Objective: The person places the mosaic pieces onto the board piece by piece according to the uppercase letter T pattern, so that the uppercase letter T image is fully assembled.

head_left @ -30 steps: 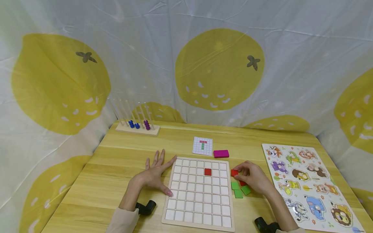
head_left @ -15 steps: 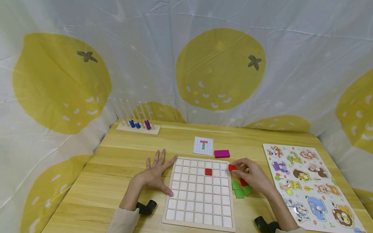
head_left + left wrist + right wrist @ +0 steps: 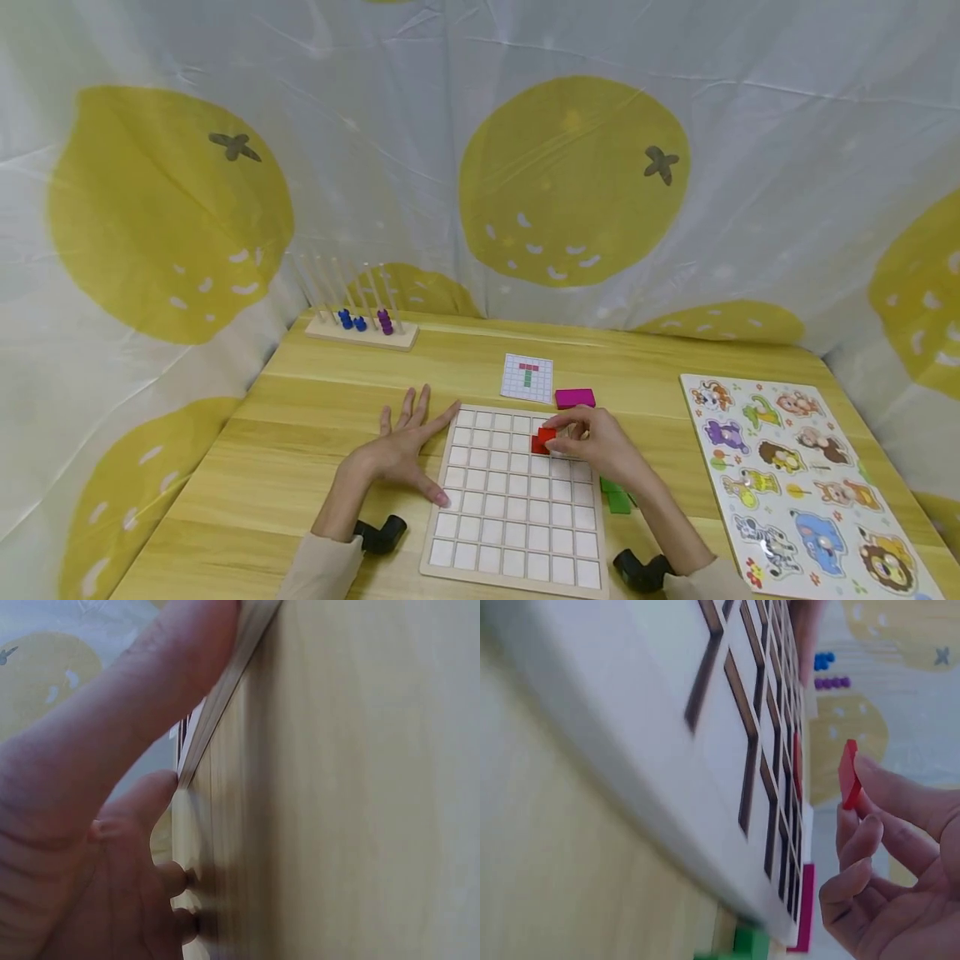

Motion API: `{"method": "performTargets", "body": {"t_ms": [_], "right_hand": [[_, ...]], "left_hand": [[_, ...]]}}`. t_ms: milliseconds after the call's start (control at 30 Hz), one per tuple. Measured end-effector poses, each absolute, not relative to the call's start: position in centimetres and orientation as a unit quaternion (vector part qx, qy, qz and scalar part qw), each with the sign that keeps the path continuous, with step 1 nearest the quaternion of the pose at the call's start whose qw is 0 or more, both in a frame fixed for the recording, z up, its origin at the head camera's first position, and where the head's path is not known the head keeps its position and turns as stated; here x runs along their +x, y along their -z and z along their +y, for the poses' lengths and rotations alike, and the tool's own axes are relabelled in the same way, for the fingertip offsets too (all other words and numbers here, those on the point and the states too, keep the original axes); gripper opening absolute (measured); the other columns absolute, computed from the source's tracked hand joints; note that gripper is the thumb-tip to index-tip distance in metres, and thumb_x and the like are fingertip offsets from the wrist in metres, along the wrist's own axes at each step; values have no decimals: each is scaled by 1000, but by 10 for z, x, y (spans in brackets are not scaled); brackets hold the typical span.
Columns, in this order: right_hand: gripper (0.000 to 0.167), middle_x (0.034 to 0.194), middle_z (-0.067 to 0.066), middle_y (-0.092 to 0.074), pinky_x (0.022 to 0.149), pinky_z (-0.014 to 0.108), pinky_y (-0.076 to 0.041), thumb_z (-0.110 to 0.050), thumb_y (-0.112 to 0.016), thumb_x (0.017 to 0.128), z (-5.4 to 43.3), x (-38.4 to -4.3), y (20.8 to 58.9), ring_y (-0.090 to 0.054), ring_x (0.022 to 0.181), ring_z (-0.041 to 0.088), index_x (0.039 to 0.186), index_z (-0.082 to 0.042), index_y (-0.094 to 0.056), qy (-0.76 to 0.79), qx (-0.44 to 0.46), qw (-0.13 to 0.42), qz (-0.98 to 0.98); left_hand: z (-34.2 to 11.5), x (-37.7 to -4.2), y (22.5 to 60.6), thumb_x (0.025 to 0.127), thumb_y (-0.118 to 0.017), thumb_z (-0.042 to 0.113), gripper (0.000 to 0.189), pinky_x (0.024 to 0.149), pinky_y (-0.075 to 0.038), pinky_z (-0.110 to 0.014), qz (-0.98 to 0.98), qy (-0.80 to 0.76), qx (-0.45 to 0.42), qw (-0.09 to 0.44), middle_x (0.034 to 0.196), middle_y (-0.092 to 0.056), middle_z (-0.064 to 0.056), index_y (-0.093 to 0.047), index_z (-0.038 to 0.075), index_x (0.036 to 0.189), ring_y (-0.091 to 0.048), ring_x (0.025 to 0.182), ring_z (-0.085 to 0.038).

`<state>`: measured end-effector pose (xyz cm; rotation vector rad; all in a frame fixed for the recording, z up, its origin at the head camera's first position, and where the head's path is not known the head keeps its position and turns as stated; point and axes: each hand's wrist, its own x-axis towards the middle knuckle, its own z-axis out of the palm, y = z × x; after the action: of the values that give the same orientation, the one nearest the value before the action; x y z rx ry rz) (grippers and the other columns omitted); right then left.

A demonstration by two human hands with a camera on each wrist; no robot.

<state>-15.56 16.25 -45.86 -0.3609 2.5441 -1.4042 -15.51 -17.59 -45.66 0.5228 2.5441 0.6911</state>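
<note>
A wooden grid board point(image 3: 517, 586) with white squares lies on the table. My left hand point(image 3: 395, 458) rests along its left edge, fingers spread, with the thumb and forefinger point(image 3: 146, 799) touching the frame. Above the board's upper part, my right hand point(image 3: 603, 446) pinches a red square tile point(image 3: 848, 776) between thumb and fingers. That tile is off the surface and, in the head view, partly overlaps another red tile point(image 3: 536, 447) sitting in a grid cell. Green tiles point(image 3: 618, 502) lie by the board's right edge, partly hidden by the right forearm.
Behind the board are a card point(image 3: 527, 392) printed with a red-and-green T and a magenta block point(image 3: 575, 398). An animal puzzle board point(image 3: 795, 483) lies at the right. A peg stand point(image 3: 360, 335) with blue and purple beads stands at the back left.
My right hand has picked up a red tile from the pile right of the board and carried it left, over the grid. The left hand keeps its place.
</note>
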Motion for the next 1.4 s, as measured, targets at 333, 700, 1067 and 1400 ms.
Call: {"method": "performTargets", "body": {"t_ms": [333,700,1067,1400], "right_hand": [[20,75,4,-62,58,22,-40,-14,-87,83,134,-161,461,-48,65,14,101,-8,-81,461,-120,99,874],[17,74,5,-62,54,23,-37,-9,-90,78,121,-165,460,-45,62,16,94,-10,-82,457,-85,109,879],[20,90,1,-75,67,26,-50,-7,-92,73,115,-166,461,-59,79,12,91,-9,-83,428,-99,95,893],[21,89,2,-73,65,24,-48,-4,-92,73,113,-167,463,-56,77,13,92,-8,-83,439,-94,107,887]], "left_hand": [[-175,-155,457,63,-95,49,135,120,19,-73,924,-244,187,229,168,25,-25,-13,27,167,28,154,-47],[-174,-156,458,63,-95,51,135,120,19,-74,925,-240,189,225,168,25,-25,-13,27,167,28,155,-47],[-173,-156,457,63,-95,50,134,120,18,-74,925,-240,190,224,169,24,-25,-14,27,167,27,155,-48],[-174,-155,456,64,-95,50,134,120,18,-74,925,-240,188,226,168,24,-26,-14,26,167,27,155,-48]]}}
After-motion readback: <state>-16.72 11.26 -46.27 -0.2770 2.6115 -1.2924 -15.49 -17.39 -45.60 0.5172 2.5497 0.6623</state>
